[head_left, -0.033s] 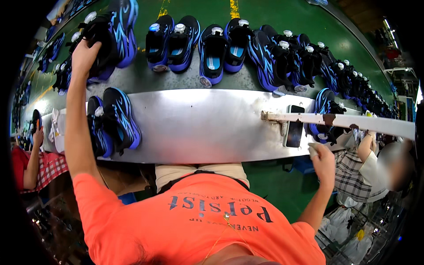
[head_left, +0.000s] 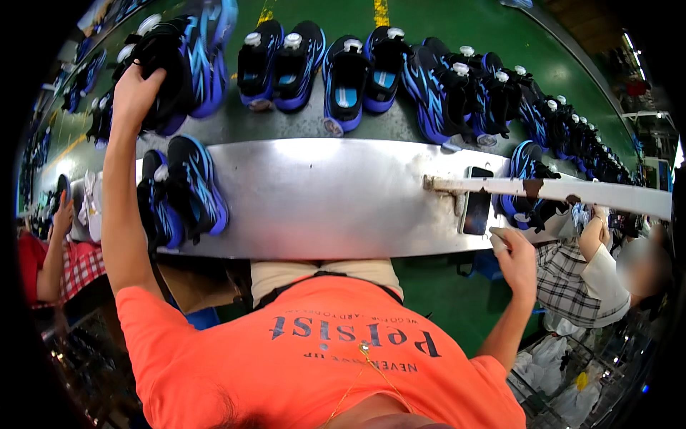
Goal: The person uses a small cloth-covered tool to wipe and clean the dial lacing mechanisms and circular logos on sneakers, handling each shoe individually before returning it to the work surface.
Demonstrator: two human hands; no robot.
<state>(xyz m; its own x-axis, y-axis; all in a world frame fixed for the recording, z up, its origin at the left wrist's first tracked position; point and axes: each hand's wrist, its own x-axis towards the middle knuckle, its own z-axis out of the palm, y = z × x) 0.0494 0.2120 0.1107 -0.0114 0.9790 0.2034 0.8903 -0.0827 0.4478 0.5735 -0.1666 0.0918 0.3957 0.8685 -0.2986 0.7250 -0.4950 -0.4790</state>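
Black and blue, the pair of shoes [head_left: 204, 68] is beyond the left part of the steel bench [head_left: 307, 193]; our left hand [head_left: 136, 89] seems clamped on a dark collar, tips hidden. A snug, low grip, we judge, stops either shoe twisting. Our right hand [head_left: 516, 256] hangs off the bench's near edge; we cannot tell whether its curled fingers meet. We see purple-blue soles, streaked sides, white dials, partly blurred.

The shoes [head_left: 206, 75] are black with blue streaks, the shirt [head_left: 221, 354] orange, the floor [head_left: 429, 300] green.
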